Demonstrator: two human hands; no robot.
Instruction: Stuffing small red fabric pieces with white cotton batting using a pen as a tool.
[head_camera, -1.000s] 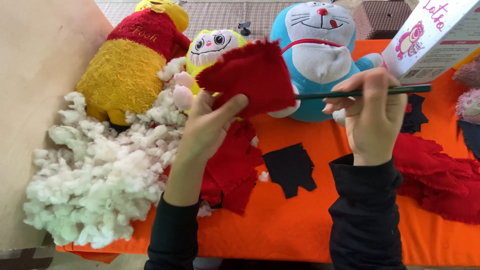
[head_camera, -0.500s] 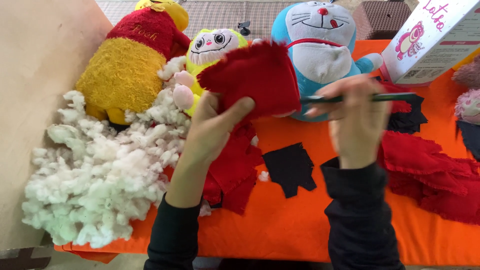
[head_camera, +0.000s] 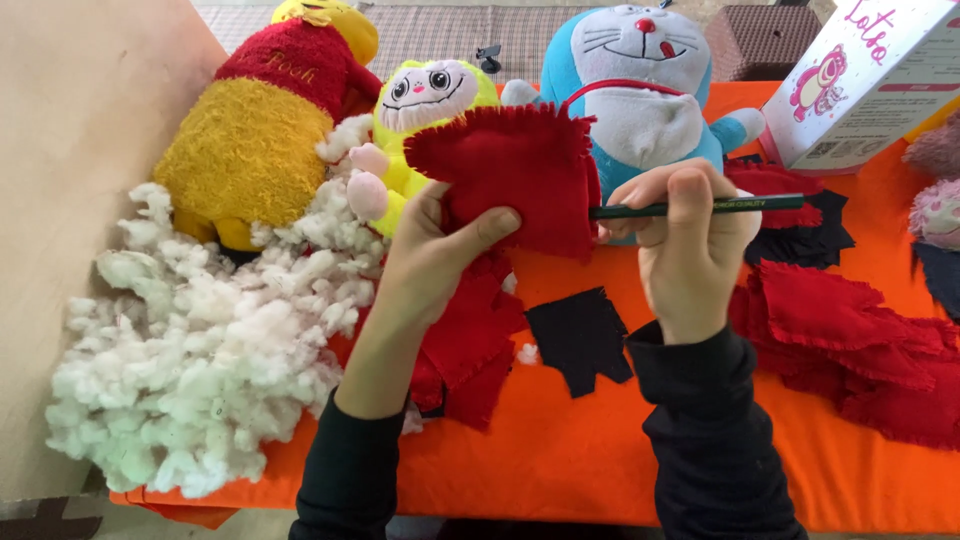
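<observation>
The red fabric piece (head_camera: 510, 170) is held up above the orange cloth (head_camera: 600, 450), in front of the blue plush cat (head_camera: 640, 90). The left hand (head_camera: 430, 260) grasps its lower edge, thumb on the front. The right hand (head_camera: 690, 240) is clenched around a dark green pencil (head_camera: 700, 207), whose tip touches the right edge of the piece. I think the pencil can push through the soft fabric or slip off, because the piece hangs free without support. The white stuffing (head_camera: 200, 350) lies well apart, at the left.
</observation>
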